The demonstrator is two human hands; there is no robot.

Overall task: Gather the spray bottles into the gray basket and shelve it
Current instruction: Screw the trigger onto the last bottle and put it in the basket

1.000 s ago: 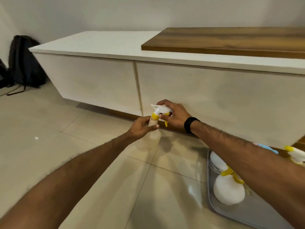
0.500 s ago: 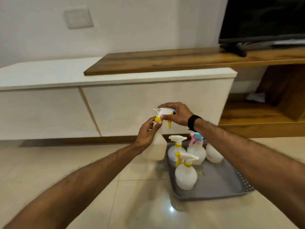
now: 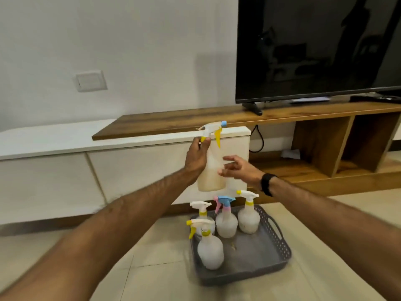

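Note:
My left hand [image 3: 197,156] grips the neck of a tall translucent spray bottle [image 3: 213,170] with a white head, yellow trigger and blue nozzle, held upright in the air above the gray basket [image 3: 280,248]. Just right of the bottle's body, my right hand [image 3: 238,168] hovers with fingers spread and holds nothing. The basket sits on the tiled floor below and holds several spray bottles: one at the front with a yellow trigger [image 3: 210,248], one with a blue and pink head [image 3: 226,220], and one with a yellow collar [image 3: 248,216].
A low white cabinet [image 3: 54,183] with a wooden top [image 3: 173,121] runs behind the basket. To the right are open wooden shelf compartments [image 3: 364,144]. A black television [image 3: 314,48] stands on the wooden top. A black cable [image 3: 259,137] hangs by the cabinet's end.
The view swung right toward the television. My right hand let go of the bottle's spray head and dropped beside its body. My left hand has raised the bottle higher above the basket.

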